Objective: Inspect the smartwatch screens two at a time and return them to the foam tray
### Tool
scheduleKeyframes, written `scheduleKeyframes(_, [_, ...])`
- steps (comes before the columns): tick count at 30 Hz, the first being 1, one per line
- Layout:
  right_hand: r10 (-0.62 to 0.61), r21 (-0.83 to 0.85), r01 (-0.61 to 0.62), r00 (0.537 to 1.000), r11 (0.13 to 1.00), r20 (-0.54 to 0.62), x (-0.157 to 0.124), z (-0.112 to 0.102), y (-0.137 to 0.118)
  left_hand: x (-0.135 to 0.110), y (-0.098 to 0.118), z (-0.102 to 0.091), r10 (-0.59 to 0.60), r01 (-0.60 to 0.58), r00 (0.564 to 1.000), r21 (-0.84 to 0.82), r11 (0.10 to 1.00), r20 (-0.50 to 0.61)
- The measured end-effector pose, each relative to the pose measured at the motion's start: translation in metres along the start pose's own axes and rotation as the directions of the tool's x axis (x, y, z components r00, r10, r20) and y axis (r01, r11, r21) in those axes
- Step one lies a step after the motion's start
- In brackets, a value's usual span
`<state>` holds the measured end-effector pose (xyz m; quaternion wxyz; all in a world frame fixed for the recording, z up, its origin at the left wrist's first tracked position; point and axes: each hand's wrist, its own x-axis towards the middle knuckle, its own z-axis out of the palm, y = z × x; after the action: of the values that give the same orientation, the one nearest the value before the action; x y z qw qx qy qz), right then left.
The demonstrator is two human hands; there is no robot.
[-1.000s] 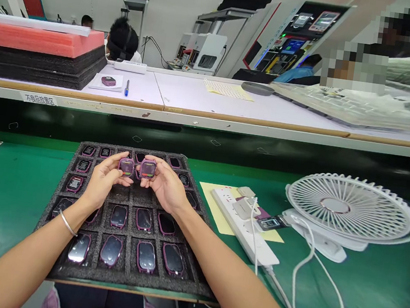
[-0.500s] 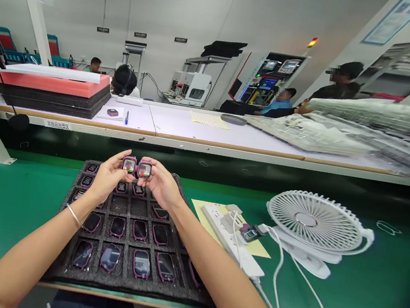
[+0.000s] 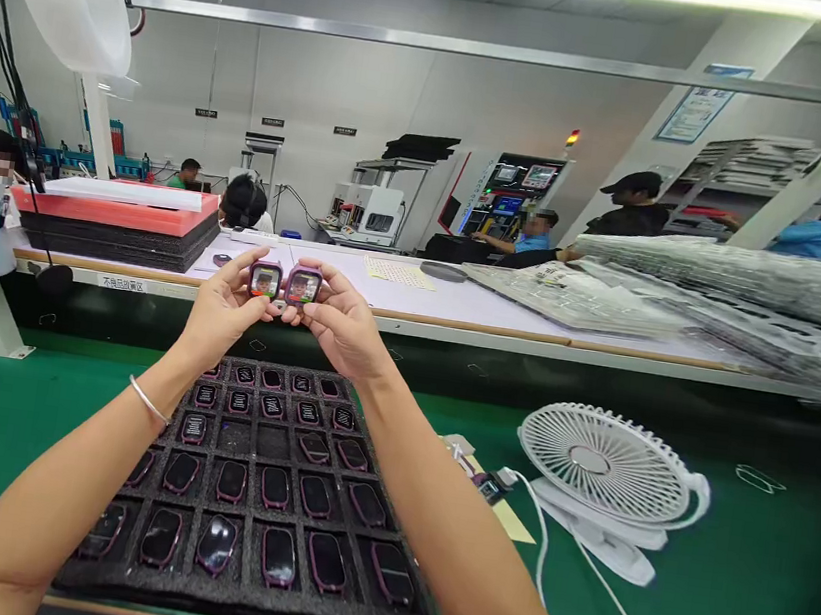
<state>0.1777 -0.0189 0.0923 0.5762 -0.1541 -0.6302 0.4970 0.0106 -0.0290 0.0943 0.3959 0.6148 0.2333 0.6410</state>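
My left hand (image 3: 225, 308) pinches a small purple-framed smartwatch (image 3: 264, 279) by its edges, its screen lit with a picture. Right beside it, my right hand (image 3: 344, 319) grips a second smartwatch (image 3: 303, 286), also lit and facing me. The two watches are side by side, almost touching, raised above the bench. Below them lies a black foam tray (image 3: 245, 498) with rows of compartments. Most compartments hold purple-framed watches, several with white text on their screens and others dark. Two compartments near the middle hold no watch.
A white fan (image 3: 606, 464) stands right on the green bench, with white cables and a yellow sheet (image 3: 514, 523) nearby. The raised shelf carries red and black foam sheets (image 3: 121, 209) at left and stacked plastic trays (image 3: 725, 273) at right. Several people work beyond.
Both hands have lifted the two watches higher, away from the foam tray. My view has tilted up, showing ceiling lights and more of the tray's rows.
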Motion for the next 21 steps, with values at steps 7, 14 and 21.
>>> scheduleKeyframes(7, [-0.032, -0.051, 0.032, 0.999, 0.998, 0.018, 0.001, 0.002, -0.019, 0.002, 0.015, 0.007, 0.058, -0.058, 0.998, -0.020, 0.998, 0.001])
scheduleKeyframes(14, [-0.049, -0.054, 0.050, 0.999, 0.997, 0.015, -0.009, 0.004, -0.022, -0.005, 0.016, 0.010, 0.076, -0.076, 0.997, 0.018, 0.997, 0.018])
scheduleKeyframes(21, [0.062, 0.011, -0.062, 0.997, 0.998, -0.037, -0.040, 0.004, 0.008, -0.037, -0.006, 0.001, -0.065, 0.065, 0.997, 0.023, 0.998, 0.037])
